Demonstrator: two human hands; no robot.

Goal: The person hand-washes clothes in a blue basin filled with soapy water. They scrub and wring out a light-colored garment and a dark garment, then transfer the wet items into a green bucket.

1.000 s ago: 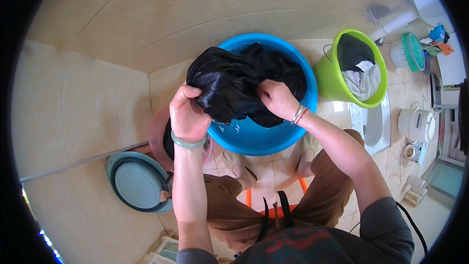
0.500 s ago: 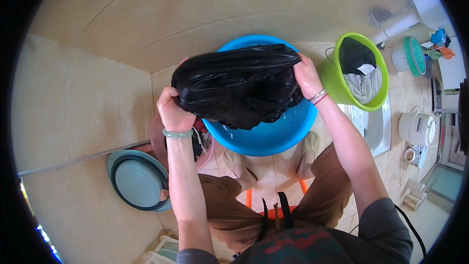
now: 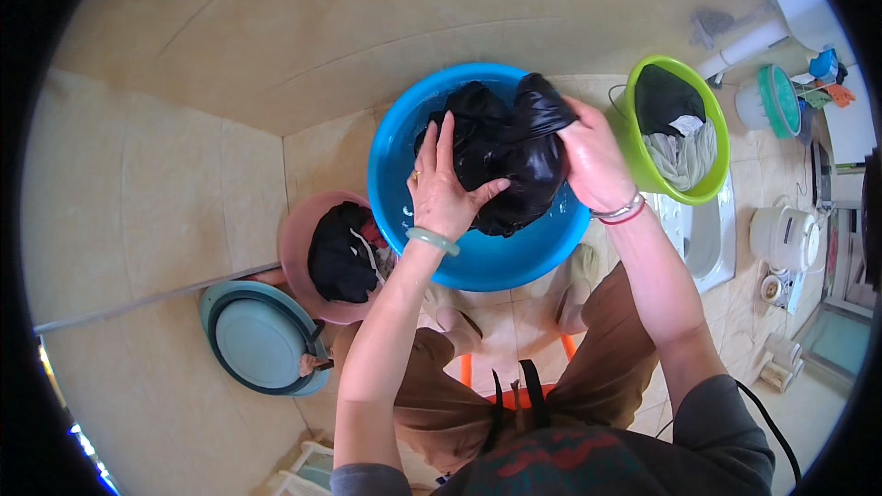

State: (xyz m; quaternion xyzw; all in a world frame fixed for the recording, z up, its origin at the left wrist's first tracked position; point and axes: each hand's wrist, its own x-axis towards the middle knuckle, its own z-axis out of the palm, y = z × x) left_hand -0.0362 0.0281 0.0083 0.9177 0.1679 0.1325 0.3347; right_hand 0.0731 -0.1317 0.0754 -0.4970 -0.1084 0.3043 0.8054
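A wet, shiny black garment (image 3: 505, 142) is bunched up in and over the blue basin (image 3: 496, 266), which has water in its bottom. My right hand (image 3: 597, 156) grips a gathered, raised end of the cloth at the basin's right side, fingertips partly hidden behind it. Against the garment's left side rests my left hand (image 3: 447, 195), fingers spread and thumb stretched across the fabric. The lower part of the garment hangs down into the basin.
Left of the basin stands a pink basin (image 3: 299, 248) with dark clothes, beside stacked grey-green basins (image 3: 262, 344). A lime-green bucket (image 3: 629, 142) with dark and grey laundry stands at the right. An orange stool (image 3: 466, 372) is under me.
Previously stretched wide between both hands, the black garment is now bunched over the basin. My left hand has let go of its edge and moved right, fingers spread against the cloth.
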